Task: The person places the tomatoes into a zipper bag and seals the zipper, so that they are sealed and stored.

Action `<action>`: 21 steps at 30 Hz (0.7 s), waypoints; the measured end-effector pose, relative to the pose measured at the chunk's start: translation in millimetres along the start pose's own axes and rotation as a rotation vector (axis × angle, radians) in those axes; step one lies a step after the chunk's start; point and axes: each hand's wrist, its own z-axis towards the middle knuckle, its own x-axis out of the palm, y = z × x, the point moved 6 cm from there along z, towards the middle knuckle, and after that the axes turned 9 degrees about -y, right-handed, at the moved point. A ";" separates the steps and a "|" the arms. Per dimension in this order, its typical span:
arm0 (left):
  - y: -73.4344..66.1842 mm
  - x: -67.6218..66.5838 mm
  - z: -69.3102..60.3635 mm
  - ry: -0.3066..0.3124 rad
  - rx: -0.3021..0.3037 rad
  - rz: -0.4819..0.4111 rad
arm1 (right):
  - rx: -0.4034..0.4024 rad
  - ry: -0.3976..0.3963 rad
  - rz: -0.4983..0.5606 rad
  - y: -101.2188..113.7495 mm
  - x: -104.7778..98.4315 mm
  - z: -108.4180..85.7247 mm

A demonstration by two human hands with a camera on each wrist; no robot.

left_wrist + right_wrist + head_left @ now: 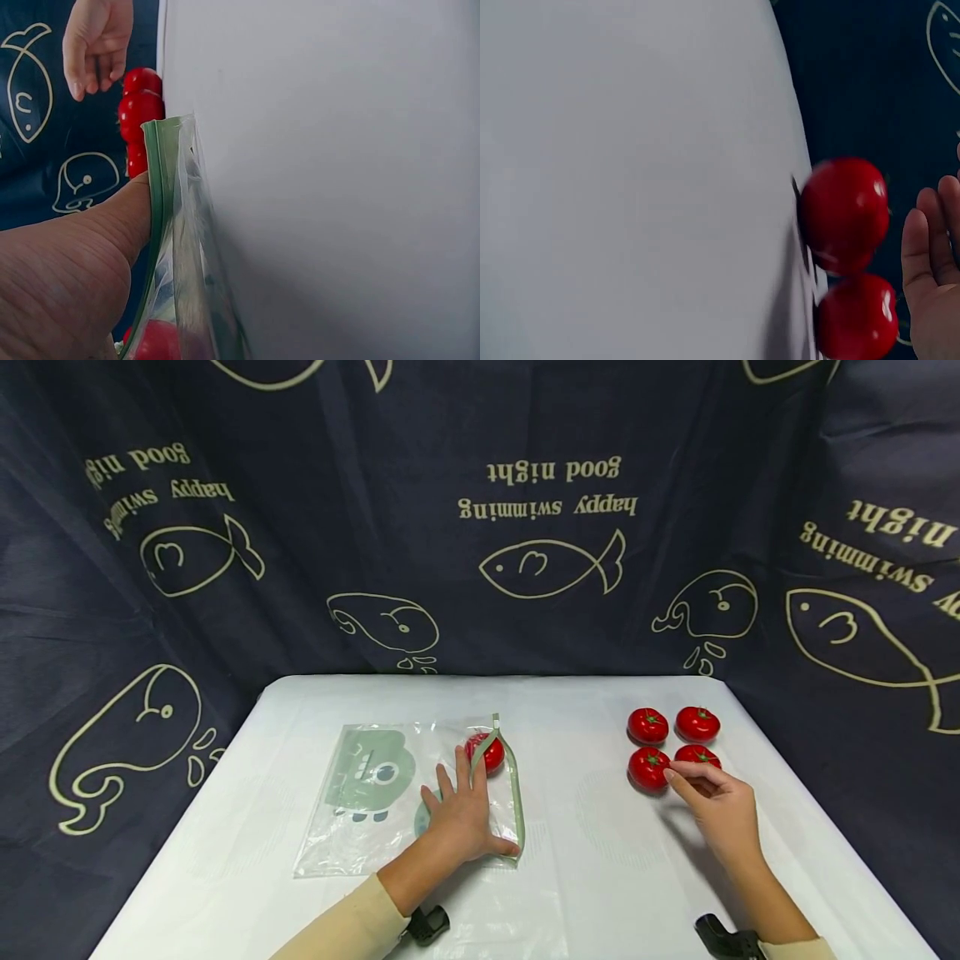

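A clear zip bag (315, 852) with a green cartoon print and a green zip edge lies flat on the left of the table. One red tomato (493, 757) sits inside it by the opening. Across the bag rests my left hand (459, 818), fingers spread, its thumb at the zip edge (156, 187). Several tomatoes (648, 727) stand grouped on the right. My right hand (723, 806) is over the nearest ones with thumb and fingers apart, holding nothing. In the right wrist view the hand (937, 277) appears beside two tomatoes (847, 214), a gap between.
The white-covered table (577, 893) ends in front of a dark blue curtain (420, 543) printed with fish and whales. A second transparent sheet (517, 927) seems to lie under the bag near the front edge. Black wrist straps (429, 927) sit on both arms.
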 end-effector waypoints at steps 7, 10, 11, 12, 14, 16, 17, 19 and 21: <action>0.2 0.1 1.3 0.013 -0.009 0.002 | -0.004 -0.115 -0.080 -6.2 -21.8 16.7; -0.2 -0.6 1.2 0.015 -0.014 0.003 | -0.028 -0.170 -0.126 -10.4 -30.0 23.3; -0.4 -0.8 1.2 0.015 -0.015 0.005 | -0.030 -0.184 -0.131 -12.4 -31.8 25.5; -0.4 -0.9 1.0 0.012 -0.015 0.006 | -0.028 -0.197 -0.143 -14.5 -33.4 27.4; -0.9 -1.8 0.7 0.006 -0.011 0.009 | -0.009 -0.211 -0.181 -19.2 -35.5 31.2; -1.0 -2.0 0.4 0.004 -0.012 0.013 | 0.025 -0.213 -0.231 -23.8 -36.7 34.0; -1.0 -2.0 0.4 0.003 -0.011 0.015 | 0.040 -0.210 -0.254 -25.6 -37.0 35.2; -0.9 -1.8 0.5 0.005 -0.013 0.020 | 0.065 -0.185 -0.293 -29.5 -36.8 38.0; -0.8 -1.5 0.7 0.005 -0.015 0.023 | 0.080 -0.154 -0.313 -32.5 -36.0 40.4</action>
